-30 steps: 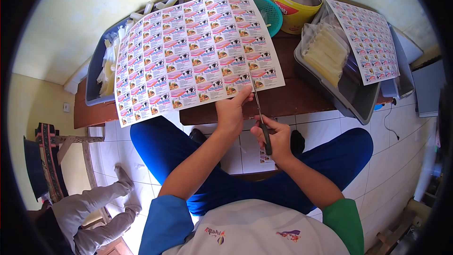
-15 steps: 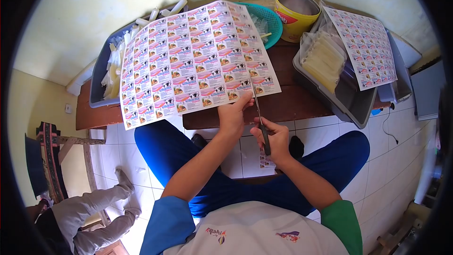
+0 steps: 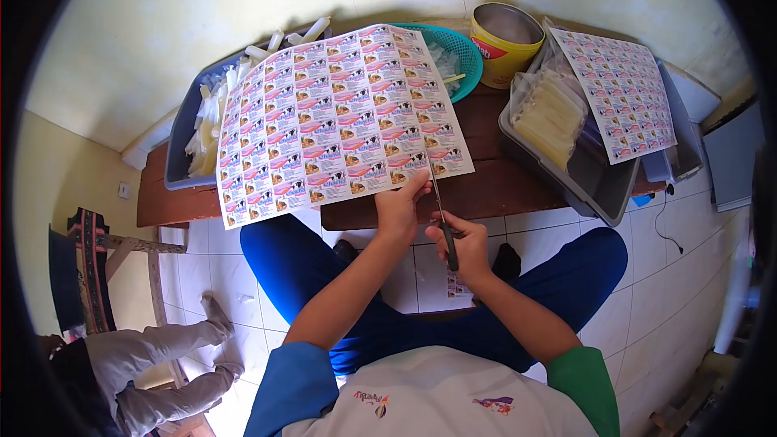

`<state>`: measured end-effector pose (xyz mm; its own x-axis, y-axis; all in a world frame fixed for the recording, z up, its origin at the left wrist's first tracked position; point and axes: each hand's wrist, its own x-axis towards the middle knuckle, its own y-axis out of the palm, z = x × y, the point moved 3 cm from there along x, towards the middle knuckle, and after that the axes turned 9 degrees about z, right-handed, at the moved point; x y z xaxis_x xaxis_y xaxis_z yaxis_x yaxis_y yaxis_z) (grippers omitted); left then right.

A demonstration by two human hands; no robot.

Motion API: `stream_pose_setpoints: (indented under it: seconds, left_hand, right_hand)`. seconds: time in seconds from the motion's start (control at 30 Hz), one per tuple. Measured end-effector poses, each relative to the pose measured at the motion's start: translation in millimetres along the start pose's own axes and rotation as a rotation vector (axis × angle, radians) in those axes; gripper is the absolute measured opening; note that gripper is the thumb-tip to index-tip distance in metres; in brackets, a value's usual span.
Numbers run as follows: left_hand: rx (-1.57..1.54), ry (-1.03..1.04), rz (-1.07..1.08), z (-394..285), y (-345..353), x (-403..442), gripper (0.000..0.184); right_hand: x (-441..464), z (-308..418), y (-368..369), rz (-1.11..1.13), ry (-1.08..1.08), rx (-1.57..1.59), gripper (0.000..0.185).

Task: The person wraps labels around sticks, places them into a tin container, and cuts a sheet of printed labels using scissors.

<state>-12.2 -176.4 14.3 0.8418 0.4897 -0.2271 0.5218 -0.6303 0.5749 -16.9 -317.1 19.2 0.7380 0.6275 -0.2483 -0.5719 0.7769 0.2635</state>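
Observation:
A large sheet of printed labels stretches out in front of me, its far part over a grey tub and a green basket. My left hand pinches the sheet's near edge, thumb on top. In my right hand is a pair of scissors with dark handles. Their blades point away from me and meet the near edge just right of my left fingertips, along the line between two label columns. My fingers partly hide the handles.
A grey tub with filled plastic tubes stands left. Behind the sheet are a green basket and a yellow bucket. At right, a grey tub holds bagged tubes beside another label sheet. Another person's legs show lower left.
The label sheet and the things on the bench appear slightly lower in view. Both hands keep their holds, and the scissors stay at the sheet's near edge.

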Motion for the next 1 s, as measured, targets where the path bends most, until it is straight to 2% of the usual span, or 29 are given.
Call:
stream_pose_setpoints:
  seconds: [0.23, 0.4, 0.43, 0.5, 0.7, 0.87, 1.0]
  left_hand:
    - [-0.002, -0.08, -0.072, 9, -11, -1, 0.022]
    - [-0.016, -0.131, -0.104, 17, -23, -1, 0.021]
    - [-0.015, -0.14, -0.114, 19, -26, -2, 0.021]
    - [-0.014, -0.155, -0.129, 20, -28, -2, 0.021]
    - [-0.012, -0.148, -0.101, 22, -30, 0, 0.021]
    - [-0.036, -0.075, -0.17, 21, -27, 1, 0.03]
    - [-0.023, -0.081, -0.188, 25, -32, -1, 0.03]
  right_hand:
    - [2, -14, 2, 0.0, 0.031, 0.055, 0.033]
    - [3, -27, 3, -0.014, 0.077, 0.035, 0.023]
    - [2, -30, 3, -0.015, 0.076, 0.037, 0.023]
    - [2, -32, 3, 0.001, 0.076, -0.011, 0.034]
    - [2, -36, 2, -0.01, 0.073, -0.017, 0.035]
    - [0, -36, 3, -0.005, 0.054, -0.048, 0.033]
    - [-5, -41, 10, -0.049, 0.035, -0.08, 0.029]
